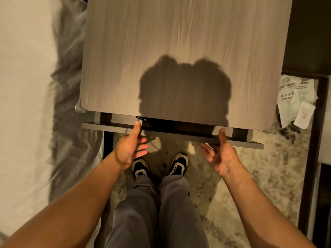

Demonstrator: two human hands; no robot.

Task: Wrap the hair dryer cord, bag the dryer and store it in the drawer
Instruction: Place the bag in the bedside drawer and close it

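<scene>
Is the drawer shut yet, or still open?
Still slightly open: the drawer front sticks out past the tabletop edge, a dark gap between. Left hand and right hand are on its front.

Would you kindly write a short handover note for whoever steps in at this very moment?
Left hand: open, thumb on the front panel of the grey wood-grain drawer, fingers beneath it.
Right hand: open, likewise placed further right.
Drawer: only slightly open under the grey wood-grain tabletop; something dark shows inside, likely the bagged dryer, though I cannot confirm.
Done: apparently wrapping and bagging.
Left: push the drawer shut.
</scene>
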